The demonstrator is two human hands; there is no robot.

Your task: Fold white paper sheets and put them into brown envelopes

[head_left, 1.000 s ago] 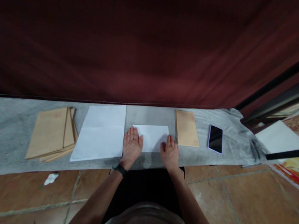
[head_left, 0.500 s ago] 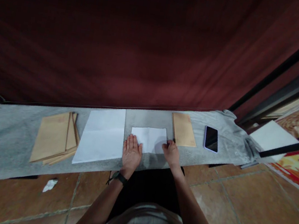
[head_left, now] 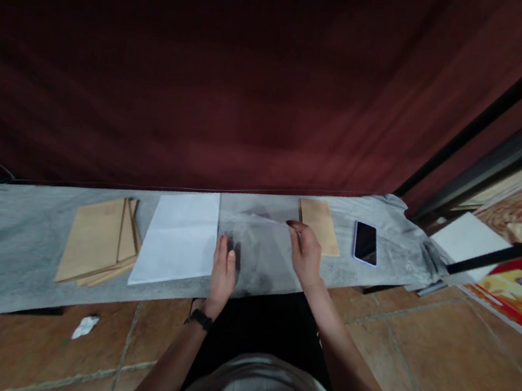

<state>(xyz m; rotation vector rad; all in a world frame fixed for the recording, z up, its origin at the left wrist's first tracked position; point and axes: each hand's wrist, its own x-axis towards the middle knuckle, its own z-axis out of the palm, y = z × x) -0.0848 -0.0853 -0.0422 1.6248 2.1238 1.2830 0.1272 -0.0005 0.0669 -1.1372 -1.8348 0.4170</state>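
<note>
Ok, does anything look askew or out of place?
Yes: a white scrap lies on the tiled floor below the near edge of the grey cloth, looking like dropped litter. The brown envelopes at the left are fanned at uneven angles.

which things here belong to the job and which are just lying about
Probably the job:
pale paper sheet, blurred, in the right hand
large white rectangular paper beside the left hand
tan rectangular paper stacks at either side, possibly

Probably just lying about:
black-screened rectangular phone with lilac edge
crumpled white scrap on the brown tiled floor
</note>
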